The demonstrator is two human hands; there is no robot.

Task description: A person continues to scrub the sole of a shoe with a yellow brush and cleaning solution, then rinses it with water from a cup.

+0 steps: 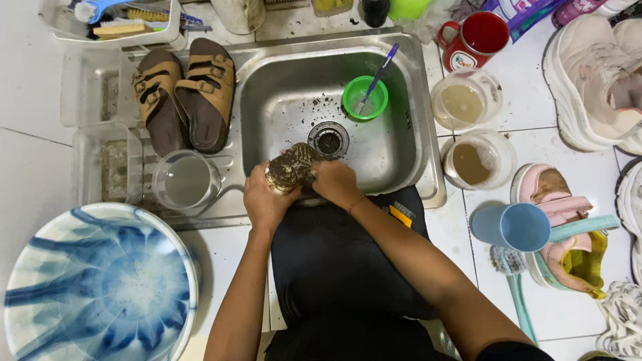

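The white tiled worktop [227,257] is lying crowded almost to every edge, leaving open tile only along its near edge, on either side of the person's arms. A big blue-and-white basin [100,284] is filling the near left corner. The steel sink [401,144] is sitting at the far middle; its bowl is offering the most free room, mostly bare metal flecked with dark grit around the drain [328,139]. On the draining board at the sink's left edge, a pair of brown sandals [184,93] is lying side by side, with a clear jug of water [186,180] standing just nearer. Pale sneakers [595,77] are crowding the far right corner, and a pink shoe [558,227] is lying toward the right edge beside a light blue cup [513,226]. Two clear tubs of murky brown water [468,130] are standing just off the sink's right edge, a red mug [476,40] beyond them. In the bowl's far right part a small green cup [365,97] is holding a purple toothbrush [380,75].

Over the sink's near edge, the left hand [264,200] is gripping a muddy brown shoe [291,167], fingers wrapped tight round it. The right hand [334,182] is pressing closed against the shoe's other side, fingers curled; whether it is clasping anything besides the shoe, I cannot tell.
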